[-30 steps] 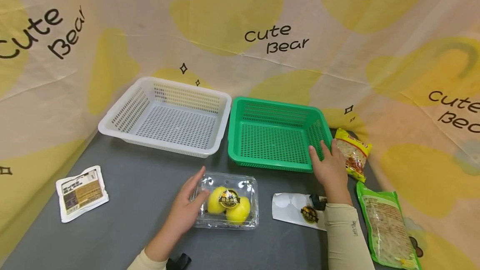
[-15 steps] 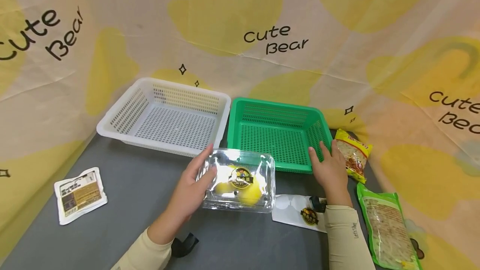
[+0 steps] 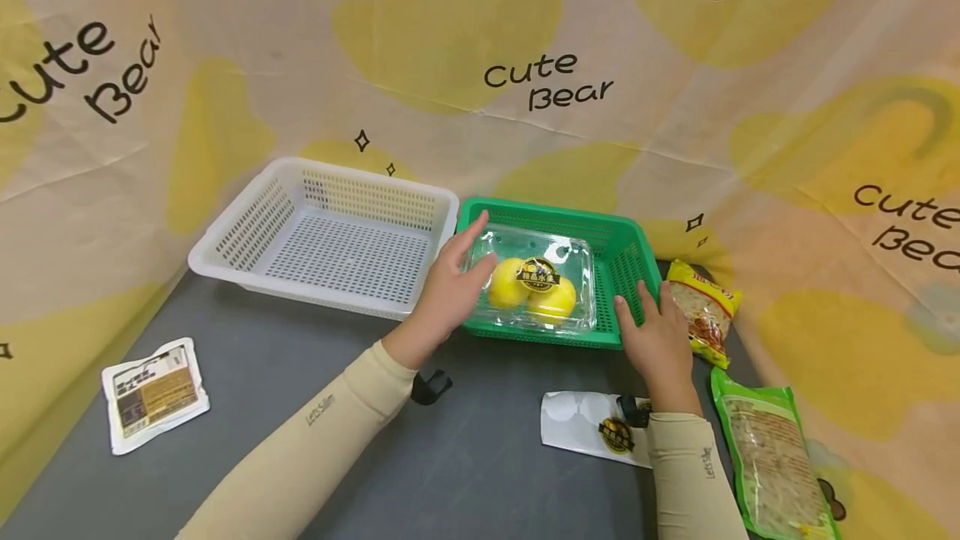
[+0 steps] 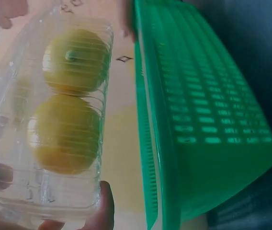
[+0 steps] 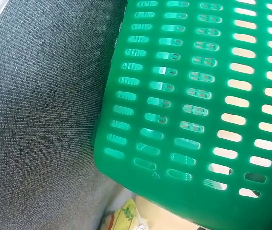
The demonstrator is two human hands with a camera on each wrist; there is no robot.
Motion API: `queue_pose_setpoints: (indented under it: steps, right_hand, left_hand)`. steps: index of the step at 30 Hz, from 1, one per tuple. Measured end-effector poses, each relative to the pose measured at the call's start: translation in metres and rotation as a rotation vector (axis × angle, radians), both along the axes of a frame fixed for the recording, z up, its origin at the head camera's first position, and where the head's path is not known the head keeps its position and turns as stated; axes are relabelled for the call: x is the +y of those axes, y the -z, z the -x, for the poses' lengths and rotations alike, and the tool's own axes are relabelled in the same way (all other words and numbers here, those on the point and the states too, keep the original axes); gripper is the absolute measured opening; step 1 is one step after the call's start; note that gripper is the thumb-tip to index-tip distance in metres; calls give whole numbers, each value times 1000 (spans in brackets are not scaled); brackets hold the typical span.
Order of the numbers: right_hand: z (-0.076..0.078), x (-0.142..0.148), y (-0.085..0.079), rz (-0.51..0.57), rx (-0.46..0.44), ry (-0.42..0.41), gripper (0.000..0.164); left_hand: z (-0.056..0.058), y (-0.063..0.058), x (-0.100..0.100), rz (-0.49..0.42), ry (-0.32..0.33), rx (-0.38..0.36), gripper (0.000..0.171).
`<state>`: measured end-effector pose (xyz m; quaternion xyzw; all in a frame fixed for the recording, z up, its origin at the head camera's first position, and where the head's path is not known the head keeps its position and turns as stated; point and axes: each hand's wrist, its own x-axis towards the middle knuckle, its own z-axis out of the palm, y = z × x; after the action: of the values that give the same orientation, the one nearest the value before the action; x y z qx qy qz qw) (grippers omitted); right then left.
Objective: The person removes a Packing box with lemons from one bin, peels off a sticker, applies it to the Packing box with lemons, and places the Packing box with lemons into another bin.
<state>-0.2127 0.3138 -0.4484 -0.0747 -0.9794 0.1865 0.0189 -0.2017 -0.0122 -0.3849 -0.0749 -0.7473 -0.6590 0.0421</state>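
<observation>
My left hand (image 3: 453, 286) grips the left end of a clear plastic fruit box (image 3: 585, 290) with a black and gold label. Round yellow fruits (image 4: 66, 134) show through its wall. From the head view the box overlaps the inside of the green basket (image 3: 633, 248); the left wrist view has it beside and above the basket rim (image 4: 153, 115). Fingers (image 4: 106, 206) curl at the box's lower end. My right hand (image 3: 658, 344) rests at the basket's front right corner, fingers spread and fairly straight over the rim. In the right wrist view the basket wall fills the frame.
A white basket (image 3: 322, 298) stands left of the green one. A white pouch (image 3: 155, 394) lies at left on the grey table (image 3: 480, 457). A white labelled packet (image 3: 573, 423) lies in front, partly under the right sleeve. Yellow (image 3: 705, 311) and green (image 3: 772, 452) bags lie at right.
My left hand has taken hold of the fruit box, lifted it from the table and carried it forward and right over the green basket. My right hand has stayed at the basket's corner.
</observation>
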Motion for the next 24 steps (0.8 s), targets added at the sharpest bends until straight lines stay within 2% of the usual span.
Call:
queue_pose_setpoints:
  steps: [6, 11, 17, 24]
  right_hand:
    - [0, 0, -2, 1, 15, -8, 87]
    - [-1, 0, -5, 6, 17, 5, 87]
    - [0, -2, -5, 5, 9, 14, 88]
    - [-1, -3, -2, 9, -1, 7, 87]
  left_hand:
    - [36, 4, 20, 83, -27, -33, 62]
    - [57, 9, 41, 166, -47, -91, 62]
    - [71, 18, 58, 276, -54, -128, 62]
    - [80, 35, 61, 269, 0, -215, 62]
